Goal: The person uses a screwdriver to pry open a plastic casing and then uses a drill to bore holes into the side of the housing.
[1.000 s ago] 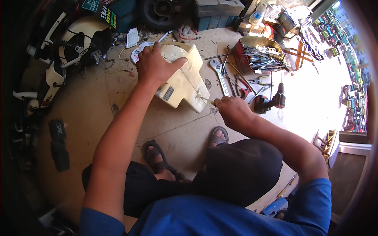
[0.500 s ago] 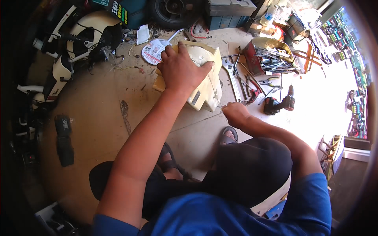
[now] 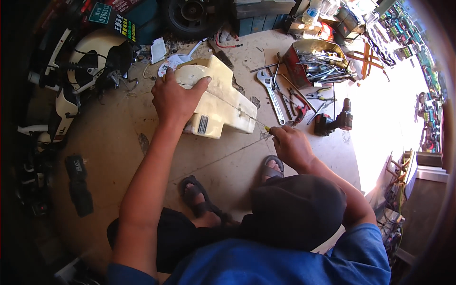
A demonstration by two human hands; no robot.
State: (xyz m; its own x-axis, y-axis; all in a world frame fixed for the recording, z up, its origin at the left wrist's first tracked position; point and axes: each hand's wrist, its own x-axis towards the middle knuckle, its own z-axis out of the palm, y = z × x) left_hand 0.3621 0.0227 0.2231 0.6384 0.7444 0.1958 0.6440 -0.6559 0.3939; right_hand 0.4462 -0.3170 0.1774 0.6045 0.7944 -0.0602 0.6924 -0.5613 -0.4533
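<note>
A cream plastic case [image 3: 220,102] with a seam along its length and a small dark label rests on the floor in front of me. My left hand [image 3: 176,100] grips its left end, thumb spread over the top and fingers around the far side. At the case's right end, my right hand [image 3: 290,144] is closed around a screwdriver [image 3: 267,128] with a yellow-green handle end showing. Its thin shaft points left to the seam, and the tip seems to touch there. Most of the handle is hidden in my fist.
Right of the case lie an adjustable wrench [image 3: 272,99], pliers [image 3: 318,93] and a cordless drill [image 3: 335,121]. Behind them stands a red toolbox [image 3: 297,68] full of tools. A wheel [image 3: 192,14] is at the back; a cream scooter body part [image 3: 97,52] stands left. My sandalled feet are close below.
The case has turned, so its long seam and right end now show more. My right hand has turned, bringing the screwdriver shaft into sight. The whole view has shifted slightly.
</note>
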